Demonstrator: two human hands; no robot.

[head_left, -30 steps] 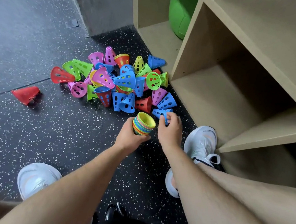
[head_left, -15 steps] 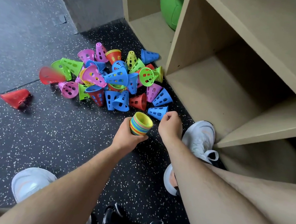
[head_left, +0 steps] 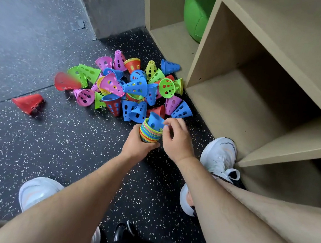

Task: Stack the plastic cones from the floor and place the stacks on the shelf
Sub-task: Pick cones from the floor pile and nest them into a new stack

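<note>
The left hand [head_left: 136, 146] has its fingers curled round the multicoloured stack [head_left: 149, 135]. The right hand [head_left: 175, 140] pinches a blue cone [head_left: 155, 121] that sits partly in the stack's top. The loose pile [head_left: 131, 89] lies on the floor [head_left: 74, 152] at 12 o'clock from the hands, and the shelf [head_left: 225, 108] is at 2 o'clock.

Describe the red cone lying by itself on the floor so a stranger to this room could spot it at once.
Start at the wooden shelf unit on the right and find the heap of coloured cones on the dark speckled floor before it. Look left past the heap: the red cone lies on its side. Unlike the heap's red cones, it touches no other cone.
</note>
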